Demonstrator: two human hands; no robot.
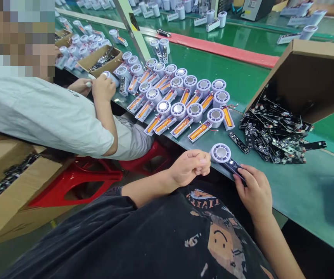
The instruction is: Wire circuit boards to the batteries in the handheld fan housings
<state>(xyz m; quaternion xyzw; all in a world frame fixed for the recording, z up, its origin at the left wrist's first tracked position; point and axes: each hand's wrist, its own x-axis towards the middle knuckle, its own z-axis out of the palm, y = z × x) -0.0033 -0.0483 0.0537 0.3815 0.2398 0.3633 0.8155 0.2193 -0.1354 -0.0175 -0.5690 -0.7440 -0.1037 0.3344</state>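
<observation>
Where boards (280, 135) spill, open carton (324, 77); fans (179, 111) near

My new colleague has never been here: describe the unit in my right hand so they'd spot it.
Find the open cardboard box with black circuit boards heaped at its mouth. Left of it, at the bench's near edge, your right hand holds a white unit with a round, vented head. Its handle shows a black board; the nearest standing units show orange.

Person wearing black T-shirt (97, 242), short left sleeve (117, 199) ending above bare forearm. Chest showing curved lettering (209, 203), tan blocky figure (220, 241) with 2 dot eyes, pale patches scattering around. Left hand (191, 167), right hand (254, 190) showing bare.
</observation>
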